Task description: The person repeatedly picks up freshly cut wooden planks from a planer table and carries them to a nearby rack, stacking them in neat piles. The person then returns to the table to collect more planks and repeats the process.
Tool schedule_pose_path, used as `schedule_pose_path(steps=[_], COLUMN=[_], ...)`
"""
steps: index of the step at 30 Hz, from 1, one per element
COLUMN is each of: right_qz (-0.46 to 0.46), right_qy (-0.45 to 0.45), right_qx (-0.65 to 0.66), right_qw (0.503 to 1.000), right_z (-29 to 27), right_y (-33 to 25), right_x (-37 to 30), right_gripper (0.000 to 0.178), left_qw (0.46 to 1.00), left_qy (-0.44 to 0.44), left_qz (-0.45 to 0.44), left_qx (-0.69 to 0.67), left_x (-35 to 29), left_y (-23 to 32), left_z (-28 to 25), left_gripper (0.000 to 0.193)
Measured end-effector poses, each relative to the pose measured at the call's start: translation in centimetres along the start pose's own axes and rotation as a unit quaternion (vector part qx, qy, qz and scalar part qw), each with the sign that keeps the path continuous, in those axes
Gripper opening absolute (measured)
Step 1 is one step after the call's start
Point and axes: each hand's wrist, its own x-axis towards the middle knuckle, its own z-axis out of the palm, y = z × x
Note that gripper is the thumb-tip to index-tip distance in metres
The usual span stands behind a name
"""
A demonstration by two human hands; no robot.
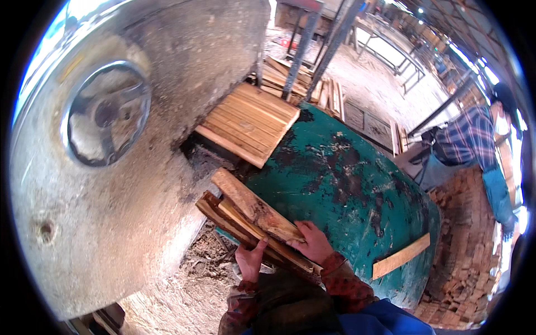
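A small bundle of rough wooden slabs (257, 207), some with dark bark edges, is held tilted in front of my body. My left hand (251, 260) is closed round the near side of the lower slabs, thumb on top. On the far side, my right hand (314, 243) grips the lower right end of the broad top slab. Below and beside the bundle is a green metal table (340, 184) with worn, dark patches. One short loose board (401, 257) lies on its right part.
A large pale machine housing with a handwheel (106, 113) stands at the left. Slatted wood (248, 124) sits beside it. Sawdust (167, 298) covers the floor. At the right, a person in a plaid shirt (469, 134) bends near stacked wood blocks (460, 279). Metal posts (301, 53) rise behind.
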Motion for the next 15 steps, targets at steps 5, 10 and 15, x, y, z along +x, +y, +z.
schedule_pose_path(steps=[5, 10, 15], right_qz=[-0.022, -0.004, -0.008], right_qy=[0.059, 0.058, 0.102], right_qx=[-0.015, -0.066, -0.053], right_qw=[0.998, 0.996, 0.993], right_z=[1.6, 1.8, 2.7], right_y=[1.7, 2.3, 2.9], right_x=[-2.0, -1.8, -2.0], right_gripper=[0.061, 0.06, 0.057], left_qw=[1.0, 0.997, 0.999], left_qy=[0.015, 0.024, 0.0], left_qz=[0.018, -0.019, -0.053], left_qx=[-0.008, 0.066, 0.012], left_x=[0.1, 0.0, 0.4], left_y=[-0.5, -0.3, -0.8], left_z=[0.8, 1.2, 1.0], left_gripper=[0.046, 0.059, 0.063])
